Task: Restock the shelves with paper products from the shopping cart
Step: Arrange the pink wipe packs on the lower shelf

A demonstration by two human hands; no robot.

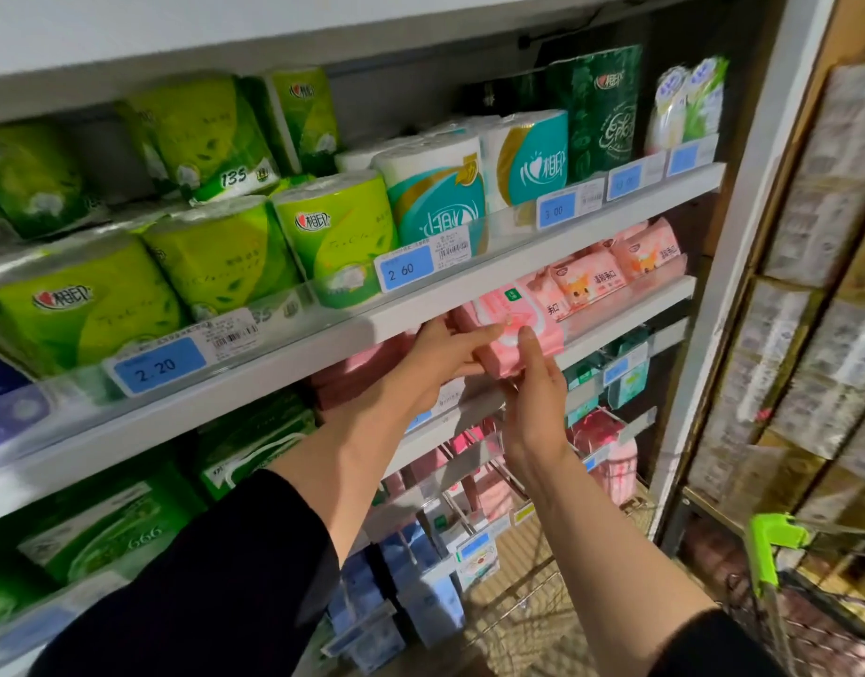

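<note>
A white shelving unit (352, 329) fills most of the view, its tiers tilting down to the left in the wide-angle picture. The upper tier carries green-wrapped toilet roll packs (215, 256) on the left, teal-and-white roll packs (435, 193) in the middle, and a dark green pack (601, 109) standing upright toward the right end. Blue price tags (159, 366) sit along its front rail (the readable ones say 2.20, 2.60 and 3.00). The tier below holds pink wipe packs (591, 280) lined up on the right, some with a fox printed on the wrapper, and more pink packs back in shadow to the left. Lower still, green tissue packs (112, 530) lie on the left, and small blue packs (420, 579) hang or stand on wire racks in the middle.

At the bottom right, the green handle of a shopping cart (775, 539) shows above its wire basket; what lies in the basket is too blurred to tell.

Both hands are close together at the front edge of the pink-pack tier. The left hand (445, 354) grips a pink wipe pack (513, 329) from its left side, fingers curled round it. The right hand (535, 398) touches the same pack from below and in front, index finger straight up against its face. The pack sits partly under the upper shelf's edge, tilted.
</note>
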